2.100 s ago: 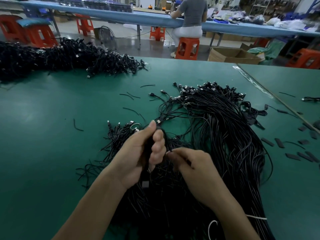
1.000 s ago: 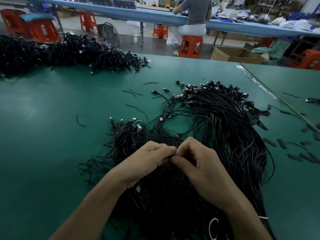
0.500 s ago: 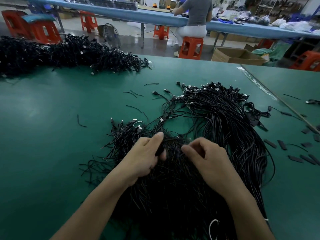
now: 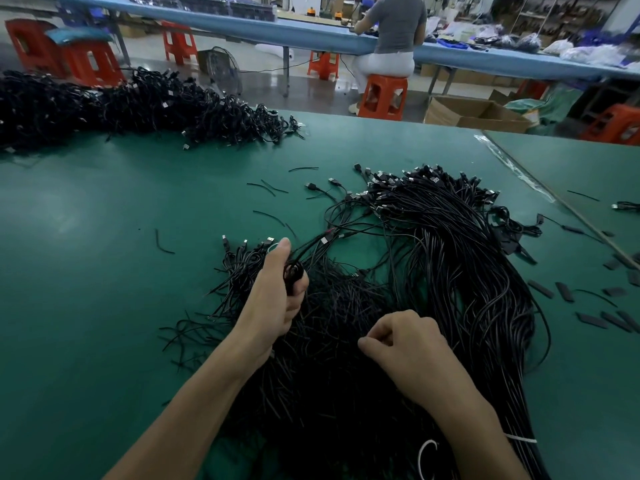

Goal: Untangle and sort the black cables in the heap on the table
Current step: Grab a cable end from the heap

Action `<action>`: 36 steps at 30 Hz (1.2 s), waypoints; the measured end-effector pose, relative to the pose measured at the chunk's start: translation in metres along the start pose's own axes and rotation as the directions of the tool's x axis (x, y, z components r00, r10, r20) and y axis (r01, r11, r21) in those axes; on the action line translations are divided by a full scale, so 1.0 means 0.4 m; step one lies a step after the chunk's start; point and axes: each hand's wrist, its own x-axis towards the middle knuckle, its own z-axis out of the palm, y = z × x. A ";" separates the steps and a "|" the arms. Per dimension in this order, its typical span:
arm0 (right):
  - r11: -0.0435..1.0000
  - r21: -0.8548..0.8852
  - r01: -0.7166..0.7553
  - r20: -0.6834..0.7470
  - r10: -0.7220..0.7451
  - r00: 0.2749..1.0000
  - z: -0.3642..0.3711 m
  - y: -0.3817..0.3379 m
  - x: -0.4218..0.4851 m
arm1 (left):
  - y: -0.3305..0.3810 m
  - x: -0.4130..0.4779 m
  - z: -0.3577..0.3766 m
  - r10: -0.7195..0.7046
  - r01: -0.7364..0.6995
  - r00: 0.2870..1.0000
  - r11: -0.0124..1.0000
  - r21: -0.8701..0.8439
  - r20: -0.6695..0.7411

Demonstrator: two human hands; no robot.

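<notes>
The black cables [image 4: 460, 271] heaped on the desk [image 4: 97, 289] look light, limp and snag-prone. The left grip [image 4: 277, 299] clenches a bundle [image 4: 293, 271]; the right grip [image 4: 408, 344] curls, its hold unclear. Drawing strands by their plugs [image 4: 408, 178] seems safest.

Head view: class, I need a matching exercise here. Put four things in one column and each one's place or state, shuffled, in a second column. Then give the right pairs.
Things
1. left hand
2. far heap
3. stool
4. box

Place or state
A. open, on the floor beyond the table
B. grips a bunch of cables
C. under a seated person
D. along the table's far left edge

Pairs: 1-B, 2-D, 3-C, 4-A
</notes>
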 end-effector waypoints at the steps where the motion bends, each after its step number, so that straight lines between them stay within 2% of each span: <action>1: 1.000 -0.007 -0.006 -0.009 0.005 1.000 -0.004 0.000 -0.003 | 0.000 -0.001 0.000 0.000 0.000 1.000 1.000 -0.011 0.017; 6: 0.999 -0.040 -0.014 -0.001 0.014 1.000 -0.010 -0.008 -0.004 | 0.006 -0.005 0.003 0.012 -0.009 0.998 0.999 -0.053 0.054; 11: 1.000 -0.026 -0.017 0.028 0.018 0.999 0.004 -0.013 0.001 | 0.007 -0.008 0.009 0.096 -0.097 0.994 0.995 0.029 0.044; 16: 1.000 -0.010 0.007 -0.016 -0.008 1.000 -0.003 -0.020 -0.005 | 0.004 -0.009 0.003 0.074 -0.081 0.993 0.993 0.083 0.087; 23: 0.992 0.110 0.053 -0.088 -0.043 0.995 -0.020 -0.030 -0.014 | -0.001 -0.010 0.017 0.054 -0.050 0.998 0.990 0.129 -0.032; 28: 0.998 0.030 0.047 -0.008 -0.047 0.999 -0.019 -0.019 -0.009 | 0.011 -0.013 0.014 0.047 -0.052 0.998 0.993 0.108 0.043; 32: 1.000 -0.021 0.019 0.073 -0.017 0.997 -0.011 -0.016 -0.011 | 0.016 -0.015 0.011 0.083 -0.086 0.996 0.993 0.085 0.039; 36: 0.999 -0.036 0.030 0.061 -0.027 0.998 -0.006 -0.022 -0.011 | 0.017 -0.020 0.020 0.139 -0.140 0.990 0.989 0.042 0.014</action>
